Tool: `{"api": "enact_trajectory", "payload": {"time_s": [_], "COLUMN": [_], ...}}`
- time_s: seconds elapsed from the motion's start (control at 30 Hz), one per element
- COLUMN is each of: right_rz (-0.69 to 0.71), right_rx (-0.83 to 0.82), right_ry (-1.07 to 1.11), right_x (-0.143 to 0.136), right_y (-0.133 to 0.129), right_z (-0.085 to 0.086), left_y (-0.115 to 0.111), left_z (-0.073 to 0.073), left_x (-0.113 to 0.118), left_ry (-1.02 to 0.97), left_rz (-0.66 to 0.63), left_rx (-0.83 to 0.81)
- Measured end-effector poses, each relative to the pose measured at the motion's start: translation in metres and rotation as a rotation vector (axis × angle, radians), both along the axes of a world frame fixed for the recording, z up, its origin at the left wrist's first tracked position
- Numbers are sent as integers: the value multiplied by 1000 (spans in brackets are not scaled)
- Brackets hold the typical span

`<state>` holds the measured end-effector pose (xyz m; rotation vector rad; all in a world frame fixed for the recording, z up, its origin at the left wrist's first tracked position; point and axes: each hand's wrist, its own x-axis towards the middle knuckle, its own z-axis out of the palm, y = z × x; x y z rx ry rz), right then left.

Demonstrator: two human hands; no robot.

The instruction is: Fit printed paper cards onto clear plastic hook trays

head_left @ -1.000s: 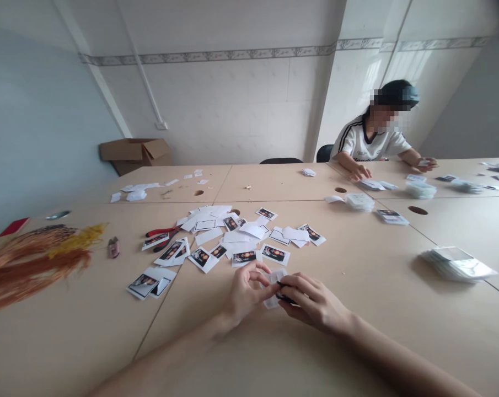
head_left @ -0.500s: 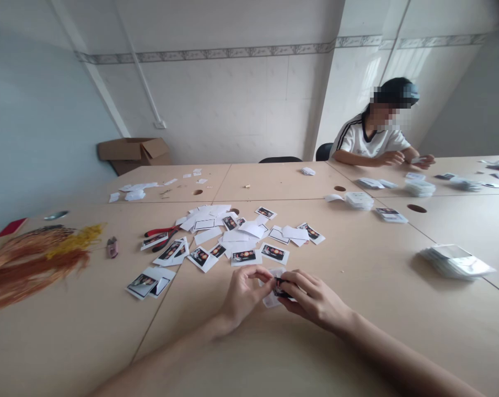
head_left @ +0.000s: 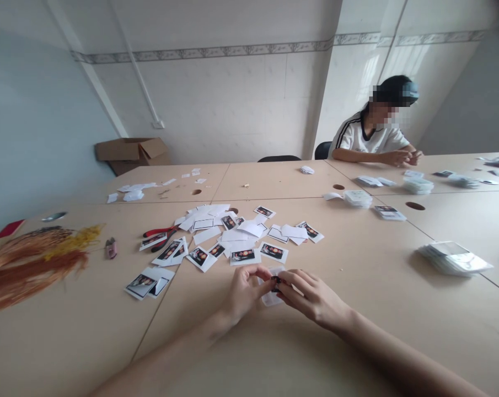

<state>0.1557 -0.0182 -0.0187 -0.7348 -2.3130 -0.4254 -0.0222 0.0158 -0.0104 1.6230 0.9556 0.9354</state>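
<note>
1. A small dark piece [head_left: 275, 284] is right between the two hands. It is above a see-through plastic case [head_left: 272, 299] on the table [head_left: 274, 358]. Fingers hide most of the piece, so I cannot tell if it touches the case.
2. The left hand [head_left: 244, 293] is curled, and its thumb and fingertip pinch the left edge of the dark piece.
3. The right hand [head_left: 309, 293] bends over from the other side, and its fingertips pinch the same piece.
4. Just past the hands is a messy pile of white papers [head_left: 235, 237] and picture cards [head_left: 245, 257]. Some lie on top of others.
5. Pliers with red on the handles [head_left: 159, 231] lie at the left side of the pile, partly under a card.
6. Farther left are a little pink tool [head_left: 111, 249], orange strings [head_left: 30, 264] and yellow strings [head_left: 74, 241].
7. Well over to the right, a stack of clear, shiny cases [head_left: 454, 260] leans a bit.
8. Across the table, a person in a white shirt [head_left: 367, 138] sits with both hands close together.
9. A brown cardboard box [head_left: 129, 151] with its flaps up is behind the table's far left corner.
</note>
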Motion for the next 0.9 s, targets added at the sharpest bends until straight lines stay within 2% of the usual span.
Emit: {"api": "enact_trajectory", "payload": {"time_s": [0.27, 0.63, 0.9], "right_rz": [-21, -21, -19], "right_rx": [3, 0, -41], "right_ry": [34, 39, 50], "right_x": [0, 0, 2], "right_y": [1, 0, 0], "right_z": [1, 4, 0], "left_y": [-11, -8, -6], "left_z": [5, 5, 5], "left_x": [4, 5, 6], "left_ry": [-53, -115, -135], "left_rz": [-41, -45, -33], "left_rx": [3, -98, -174]}}
